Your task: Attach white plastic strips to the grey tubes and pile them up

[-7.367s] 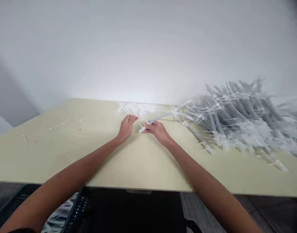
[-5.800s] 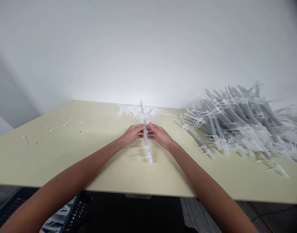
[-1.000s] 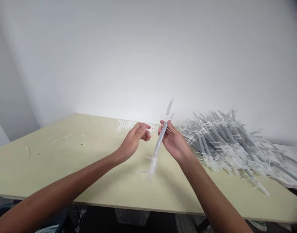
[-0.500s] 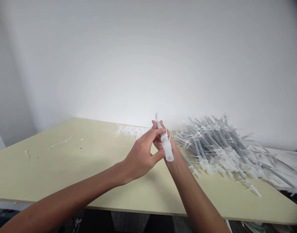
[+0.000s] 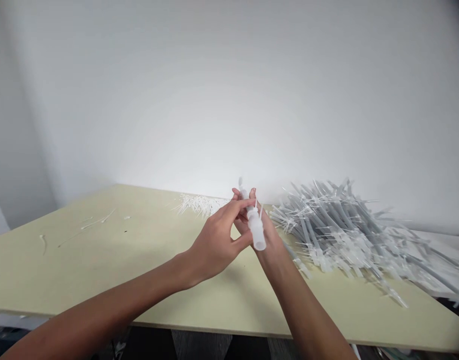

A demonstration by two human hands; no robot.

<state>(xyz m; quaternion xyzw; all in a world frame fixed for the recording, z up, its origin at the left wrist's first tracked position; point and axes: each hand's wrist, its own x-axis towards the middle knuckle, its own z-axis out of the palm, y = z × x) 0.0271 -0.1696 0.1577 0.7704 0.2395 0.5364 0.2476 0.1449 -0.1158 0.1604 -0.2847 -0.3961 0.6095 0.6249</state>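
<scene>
Above the middle of the table I hold a translucent plastic tube [image 5: 257, 233], its open end pointing toward me. Two thin white cable tie tails stand up from its near part. My left hand [image 5: 220, 235] pinches the tube near this end, thumb below and forefinger on top. Behind it, my right hand [image 5: 265, 230] lies under and beside the tube, with fingertips showing around its far part. The right palm and most of its fingers are hidden by the tube and my left hand.
A large heap of grey tubes with clear ends and ties [image 5: 334, 225] covers the table's right side. A pile of white cable ties [image 5: 201, 204] lies at the back edge. Several loose ties [image 5: 97, 221] are scattered on the left of the yellowish table [image 5: 146, 280]. A white wall [image 5: 221, 100] stands behind.
The tube and both hands have shifted very slightly left. The right thumb has spread a little away from the tube's far part. My left pinch looks the same.
</scene>
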